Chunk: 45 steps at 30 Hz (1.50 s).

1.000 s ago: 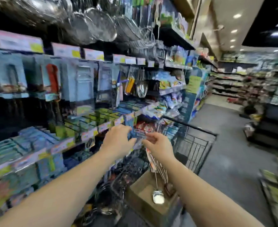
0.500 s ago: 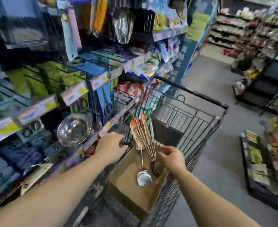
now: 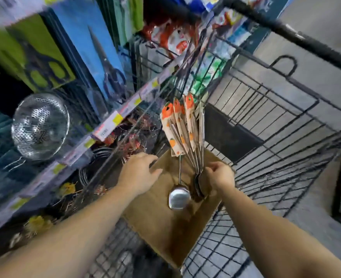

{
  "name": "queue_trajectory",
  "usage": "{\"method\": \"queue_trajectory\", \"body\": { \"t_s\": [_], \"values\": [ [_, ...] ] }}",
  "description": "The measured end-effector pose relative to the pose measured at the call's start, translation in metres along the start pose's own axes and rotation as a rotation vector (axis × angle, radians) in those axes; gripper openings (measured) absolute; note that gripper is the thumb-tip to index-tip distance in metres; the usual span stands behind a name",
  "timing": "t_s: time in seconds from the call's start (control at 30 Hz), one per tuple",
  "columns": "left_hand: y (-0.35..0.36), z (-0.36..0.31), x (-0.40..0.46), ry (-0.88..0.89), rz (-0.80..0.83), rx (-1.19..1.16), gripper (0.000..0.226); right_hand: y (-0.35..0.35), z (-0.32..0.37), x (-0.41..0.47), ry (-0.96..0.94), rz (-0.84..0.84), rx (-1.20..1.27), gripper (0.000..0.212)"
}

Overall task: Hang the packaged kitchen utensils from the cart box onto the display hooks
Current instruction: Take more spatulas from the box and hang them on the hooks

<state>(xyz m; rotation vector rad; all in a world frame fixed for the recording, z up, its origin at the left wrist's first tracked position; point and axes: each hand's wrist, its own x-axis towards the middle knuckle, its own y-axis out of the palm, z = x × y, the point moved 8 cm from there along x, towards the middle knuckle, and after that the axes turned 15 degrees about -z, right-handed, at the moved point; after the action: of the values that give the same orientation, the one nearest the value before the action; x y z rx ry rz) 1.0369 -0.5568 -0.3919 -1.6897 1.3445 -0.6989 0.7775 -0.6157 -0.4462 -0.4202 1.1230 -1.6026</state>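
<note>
A brown cardboard box sits in the black wire cart. Several packaged ladles with orange-and-beige card sleeves stand upright in the box, fanned out, their steel bowls at the bottom. My left hand rests on the box's left rim, fingers spread, holding nothing. My right hand has its fingers pinched around the lower handles of the rightmost ladles in the bundle. Display hooks on the shelving at left carry hanging goods.
A steel perforated colander hangs from the shelf at left, below blue scissor packs and green packs. Price-tag rails run diagonally beside the cart. Grey aisle floor lies to the right.
The view has dropped from the shelves to the cart box. Both hands came down from the shelf rail; the left moved to the box rim, the right closed on the ladle handles.
</note>
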Motion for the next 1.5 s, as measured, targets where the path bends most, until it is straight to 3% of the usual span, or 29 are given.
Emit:
{"method": "queue_trajectory", "body": {
  "t_s": [0.17,0.27,0.37,0.53,0.7,0.8,0.87,0.9,0.93,1.03,1.17,1.27,1.37,1.5],
  "values": [
    [0.062,-0.001,0.017,-0.088,0.041,0.0,0.044,0.042,-0.018,0.063,0.032,0.087,-0.066,0.028],
    [0.086,0.001,0.017,-0.131,0.047,-0.004,0.043,0.064,-0.01,0.086,-0.075,0.155,-0.15,0.036],
    [0.107,0.004,0.016,-0.184,0.068,-0.043,0.043,0.08,-0.003,0.098,-0.19,0.159,-0.194,0.029],
    [0.118,-0.003,0.023,-0.189,0.088,-0.062,0.044,0.078,-0.008,0.095,-0.216,0.184,-0.126,0.011],
    [0.129,-0.03,0.024,-0.253,0.196,-0.021,0.045,0.056,0.024,0.063,-0.335,0.207,0.01,0.012],
    [0.145,-0.046,0.018,-0.251,0.242,-0.109,0.032,0.05,0.057,0.031,-0.458,0.236,0.095,0.014],
    [0.139,-0.052,0.02,-0.271,0.139,-0.112,0.02,0.049,0.073,0.016,-0.518,0.234,0.135,0.015],
    [0.139,-0.044,0.017,-0.381,0.045,-0.198,0.026,0.05,0.076,0.013,-0.53,0.238,0.152,0.017],
    [0.141,-0.033,0.015,-0.49,-0.027,-0.262,0.032,0.05,0.076,0.012,-0.528,0.252,0.182,0.019],
    [0.141,-0.019,0.009,-0.486,-0.067,-0.225,0.018,0.05,0.049,0.033,-0.393,0.263,0.257,0.031],
    [0.137,0.003,0.008,-0.5,-0.099,-0.317,0.02,0.065,-0.015,0.084,-0.206,0.163,-0.036,0.032],
    [0.143,0.016,0.007,-0.483,-0.075,-0.316,0.022,0.091,-0.033,0.101,-0.189,0.201,-0.152,0.034],
    [0.15,0.027,0.0,-0.502,-0.065,-0.334,0.017,0.117,-0.034,0.104,-0.2,0.289,-0.185,0.025],
    [0.152,0.038,-0.009,-0.585,-0.085,-0.371,0.016,0.125,-0.034,0.105,-0.215,0.286,-0.158,0.014]
  ]
}}
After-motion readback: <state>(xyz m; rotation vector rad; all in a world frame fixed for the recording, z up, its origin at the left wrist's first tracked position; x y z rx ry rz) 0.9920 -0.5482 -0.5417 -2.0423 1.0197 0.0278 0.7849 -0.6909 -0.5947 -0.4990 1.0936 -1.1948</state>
